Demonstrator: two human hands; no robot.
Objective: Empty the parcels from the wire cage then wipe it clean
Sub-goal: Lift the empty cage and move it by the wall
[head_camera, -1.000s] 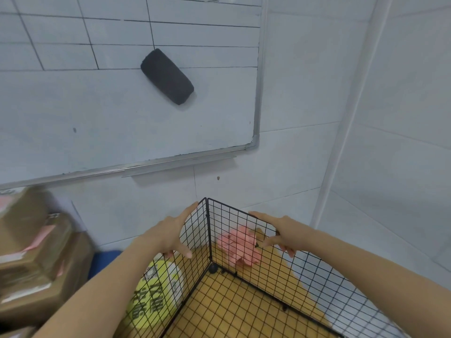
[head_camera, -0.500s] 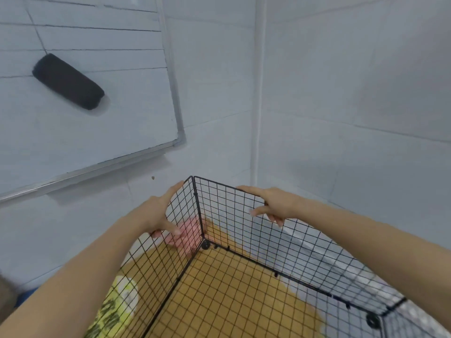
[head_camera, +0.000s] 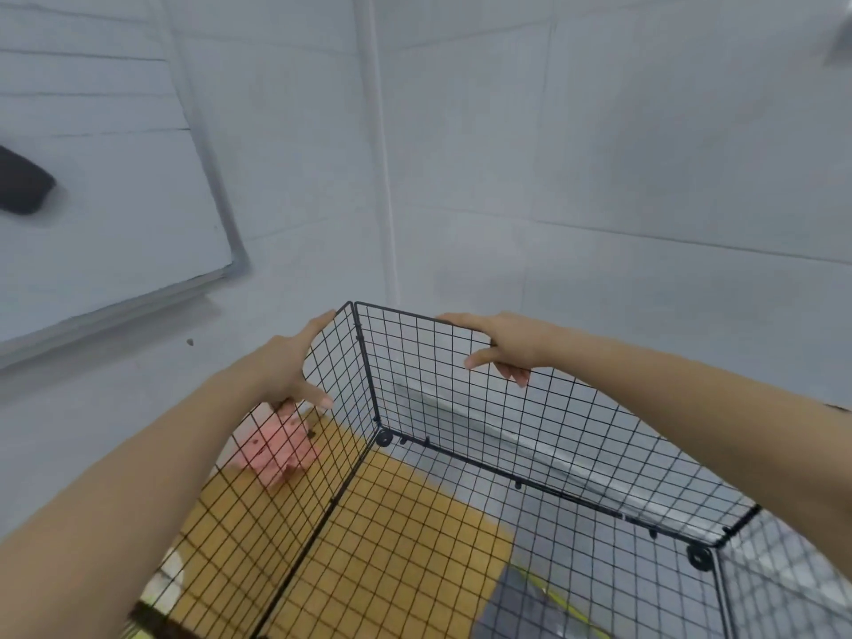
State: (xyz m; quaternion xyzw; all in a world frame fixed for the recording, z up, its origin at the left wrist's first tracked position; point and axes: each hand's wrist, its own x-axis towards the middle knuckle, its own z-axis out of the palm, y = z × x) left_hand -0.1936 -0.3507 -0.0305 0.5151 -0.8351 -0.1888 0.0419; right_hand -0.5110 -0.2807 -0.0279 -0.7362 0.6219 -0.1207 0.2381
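I've still got my left hand [head_camera: 295,366] curled over the side panel and my right hand [head_camera: 502,345] over the far panel of the black wire-mesh cage [head_camera: 417,362], which has swung right toward the wall corner [head_camera: 382,177], leaving the pink rumpled bundle [head_camera: 276,449] behind its left panel.

Flat, cool light, soft shadows; slight motion blur everywhere, strongest far left of the left hand [head_camera: 286,366], lines bowing at edges.

Black wire cage [head_camera: 461,408] (square-grid panels, round corner connectors) upright, open-topped, far corner toward wall corner [head_camera: 385,200].
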